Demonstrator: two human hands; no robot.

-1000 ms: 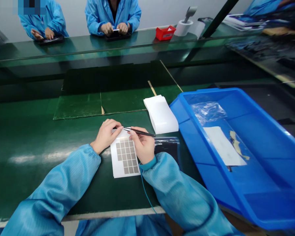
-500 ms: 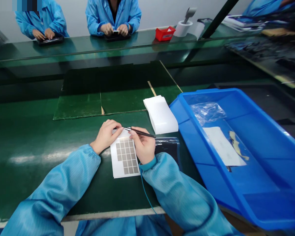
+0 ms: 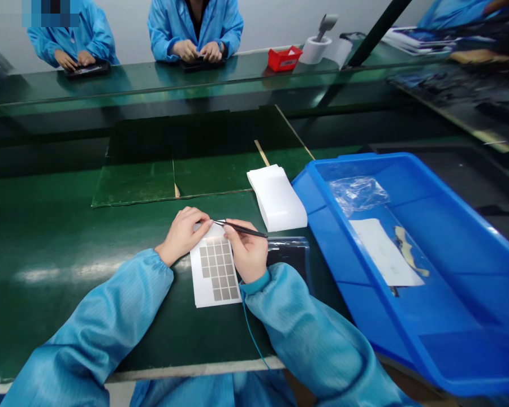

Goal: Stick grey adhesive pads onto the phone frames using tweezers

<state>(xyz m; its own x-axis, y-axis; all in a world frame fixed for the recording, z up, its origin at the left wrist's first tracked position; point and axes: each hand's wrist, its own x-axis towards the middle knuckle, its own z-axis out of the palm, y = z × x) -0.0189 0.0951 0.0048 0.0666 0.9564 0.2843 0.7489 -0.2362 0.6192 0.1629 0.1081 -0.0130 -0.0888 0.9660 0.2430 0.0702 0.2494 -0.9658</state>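
A green work surface (image 3: 46,316) runs across the view, with a blue plastic tray (image 3: 407,339) at its right holding a clear plastic bag (image 3: 358,193) and a white paper slip (image 3: 384,251). Just left of the tray lies a white stack of sheets (image 3: 276,198), and below that a dark bag (image 3: 288,257) sits beside the right hand. A white sheet of grey square pads (image 3: 215,271) lies flat on the surface, directly before the person. The hands are close but apart — the left hand (image 3: 182,234) rests on the sheet's upper-left part, its grip impossible to tell, while the right hand (image 3: 248,251) pinches black tweezers (image 3: 241,228), their tips over the sheet's top edge.
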